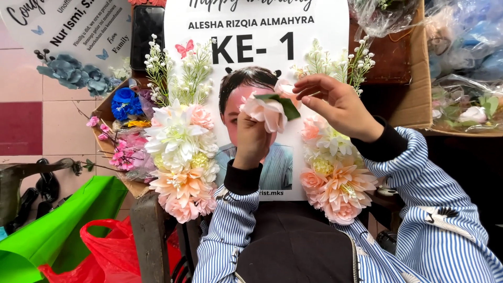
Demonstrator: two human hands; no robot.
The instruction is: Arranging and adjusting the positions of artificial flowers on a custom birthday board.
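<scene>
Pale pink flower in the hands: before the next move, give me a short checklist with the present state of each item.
1. Left hand grips the pale pink flower from below: ok.
2. Right hand pinches at the flower's green leaf: ok.
3. Flower held in front of the white board, between its two flower clusters: ok.
4. Left flower cluster sits on the board's edge: ok.
5. Right flower cluster sits on the other edge: ok.
6. Whether the flower is already fixed to the board: cannot tell, the hands hide its back.
</scene>
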